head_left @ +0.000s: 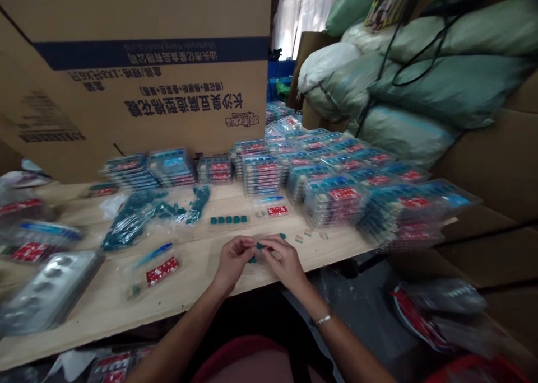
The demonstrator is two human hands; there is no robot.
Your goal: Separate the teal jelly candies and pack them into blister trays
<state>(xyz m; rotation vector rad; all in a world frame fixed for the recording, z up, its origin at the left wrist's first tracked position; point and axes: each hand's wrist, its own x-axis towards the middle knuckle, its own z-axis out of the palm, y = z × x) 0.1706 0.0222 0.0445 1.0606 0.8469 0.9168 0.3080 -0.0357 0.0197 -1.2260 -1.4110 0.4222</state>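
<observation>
A small dark-green block [259, 246] is held up just above the table [197, 279], btwn the fingertips of both hands, near the table's front edge. By the R hand [286, 258] it is pinched w/ thumb & fingertips, nearly closed. The L hand [233, 258] is curled, thumb & forefinger brought close together beside the block; whether it's gripped there too can't be told. Under the hands a clear thin plastic tray [214, 262] is partly hidden.

Just beyond, five dark-green cubes [229, 220] are set in a row in another clear tray; to its R, a blue pen [271, 199] & a red patterned packet [277, 210] are laid in a clear plastic half. Small pale two-tone pieces [308, 233] are scattered R of the hands. To the L, a second blue pen [154, 254] & a red-and-white packet [162, 271] are seen in clear plastic, w/ a stack of nested clear trays [50, 290] farther L.

Behind, a clear plastic bag of green pieces [143, 215] is spread open; filled clear packs [336, 201] are stacked at back & R. The rear L is closed off by a big brown printed carton [168, 92]; pale-green sacks [454, 86] are piled at upper R.
</observation>
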